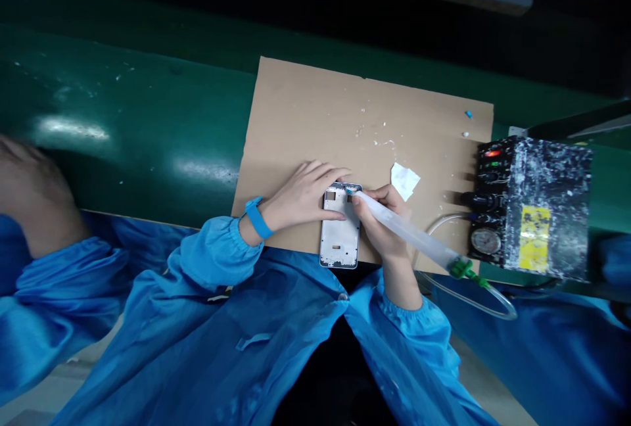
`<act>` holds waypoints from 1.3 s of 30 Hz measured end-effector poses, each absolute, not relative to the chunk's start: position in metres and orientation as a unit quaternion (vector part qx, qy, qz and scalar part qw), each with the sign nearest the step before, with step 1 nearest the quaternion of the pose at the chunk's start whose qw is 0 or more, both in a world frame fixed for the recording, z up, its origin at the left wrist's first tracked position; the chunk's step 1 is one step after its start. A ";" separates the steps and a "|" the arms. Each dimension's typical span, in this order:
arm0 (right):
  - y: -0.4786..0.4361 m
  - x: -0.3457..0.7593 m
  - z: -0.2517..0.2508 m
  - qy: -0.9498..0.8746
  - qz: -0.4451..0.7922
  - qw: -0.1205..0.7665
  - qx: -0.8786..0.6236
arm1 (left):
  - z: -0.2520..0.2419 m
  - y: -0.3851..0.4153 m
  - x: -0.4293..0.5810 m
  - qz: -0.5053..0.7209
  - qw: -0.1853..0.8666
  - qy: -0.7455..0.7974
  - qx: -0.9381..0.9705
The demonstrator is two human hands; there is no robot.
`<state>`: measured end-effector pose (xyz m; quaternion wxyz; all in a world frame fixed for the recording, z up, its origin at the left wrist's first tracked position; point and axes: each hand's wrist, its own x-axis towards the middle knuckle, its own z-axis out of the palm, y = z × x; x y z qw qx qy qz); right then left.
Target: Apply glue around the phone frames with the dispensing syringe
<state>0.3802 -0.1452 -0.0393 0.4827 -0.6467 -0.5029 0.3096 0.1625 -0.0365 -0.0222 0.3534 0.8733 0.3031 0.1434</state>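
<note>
Phone frame (340, 238): upright to the view, its long sides running from 12 to 6 o'clock, on the cardboard sheet (296, 117); its 6 o'clock end reaches the sheet's near edge, and small openings show in the pale plate
Left hand (310, 192): at 10 o'clock of the phone frame, fingers closed on it, the forefinger along the top end and the thumb across the 9 o'clock edge; a blue band (258, 218) circles the wrist
Right hand (382, 219): at 3 o'clock of the phone frame, fingers narrow, pinching the syringe (409, 229) close to its front end
Syringe: whitish barrel slanting from the frame out towards 4 o'clock, with its blue nozzle (350, 192) at the frame's top end; whether the nozzle touches, I cannot tell
Tube (497, 313): clear, looping from the syringe's green cap (461, 268) back to the control box
Control box (557, 202): black, smeared white, at 3 o'clock, with a red light, a round gauge and a yellow label
Paper scrap (405, 181): white, at 2 o'clock, just beyond the right hand
White crumbs (384, 143): scattered at 1 o'clock on the sheet
Worktop (162, 104): green, under the sheet
Co-worker's hand (34, 196): at 9 o'clock, well apart, blue-sleeved
</note>
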 end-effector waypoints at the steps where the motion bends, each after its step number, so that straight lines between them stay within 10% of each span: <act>1: -0.145 0.380 -0.040 -0.502 0.311 0.482 -0.647 | -0.023 -0.037 0.162 0.145 0.353 0.302 0.874; 39: -0.144 0.382 -0.035 -0.506 0.299 0.450 -0.672 | -0.020 -0.036 0.164 0.124 0.358 0.313 0.871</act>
